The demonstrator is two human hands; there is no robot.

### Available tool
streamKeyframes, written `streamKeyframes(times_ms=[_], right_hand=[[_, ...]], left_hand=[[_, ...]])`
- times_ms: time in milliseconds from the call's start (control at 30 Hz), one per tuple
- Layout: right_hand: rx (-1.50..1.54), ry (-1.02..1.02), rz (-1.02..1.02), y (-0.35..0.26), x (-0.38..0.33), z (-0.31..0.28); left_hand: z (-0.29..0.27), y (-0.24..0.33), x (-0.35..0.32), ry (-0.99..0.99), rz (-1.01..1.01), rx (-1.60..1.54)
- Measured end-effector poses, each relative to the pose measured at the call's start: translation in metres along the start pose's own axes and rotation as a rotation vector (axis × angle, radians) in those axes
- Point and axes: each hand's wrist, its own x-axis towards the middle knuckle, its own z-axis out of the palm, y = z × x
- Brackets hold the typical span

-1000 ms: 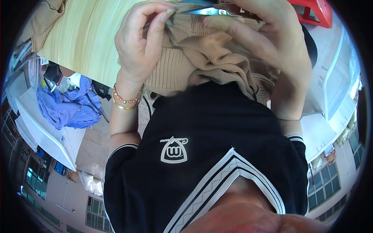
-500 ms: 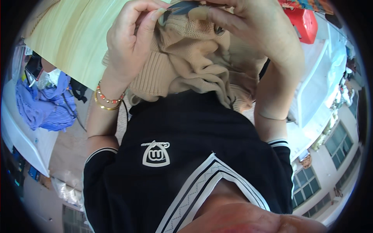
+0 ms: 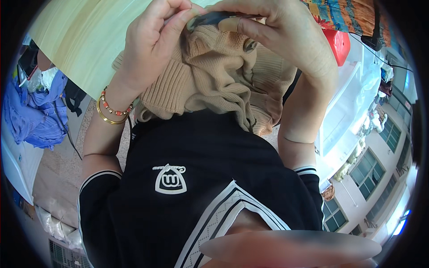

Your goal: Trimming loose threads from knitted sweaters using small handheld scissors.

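Note:
A beige knit garment (image 3: 219, 71) with ribbed parts lies bunched over my lap, its top lifted up between my hands. My left hand (image 3: 152, 44), with a gold bangle and a beaded bracelet (image 3: 117, 111) at the wrist, is closed in a pinch at the garment's upper edge. What lies between those fingertips is too small to make out. My right hand (image 3: 286, 35) is closed around a dark, flat piece (image 3: 210, 18) along the same edge, thumb in front. Fingers hide most of this piece, so its kind does not show. A small dark round thing (image 3: 250, 44) shows below the right thumb.
A pale wood-patterned table (image 3: 80, 49) is at the upper left. Purple-blue knitwear (image 3: 35, 114) is piled at the far left, with a thin dark cable hanging beside it. To the right are a red plastic thing (image 3: 337, 47), an orange-and-blue patterned cloth (image 3: 344, 13) and a white bin (image 3: 335, 111).
The view has shifted, showing more patterned cloth at upper right. My right fingers now reach further left, nearly meeting my left fingertips, and cover more of the dark piece.

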Motion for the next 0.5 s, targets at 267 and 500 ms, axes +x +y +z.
streamKeyframes(times_ms=[267, 500], right_hand=[[-0.076, -0.045, 0.027, -0.008, 0.006, 0.005], [-0.062, 0.058, -0.022, 0.0, -0.001, 0.015]], left_hand=[[-0.003, -0.005, -0.003, 0.009, -0.039, 0.113], [0.007, 0.022, 0.008, 0.131, -0.193, 0.012]])
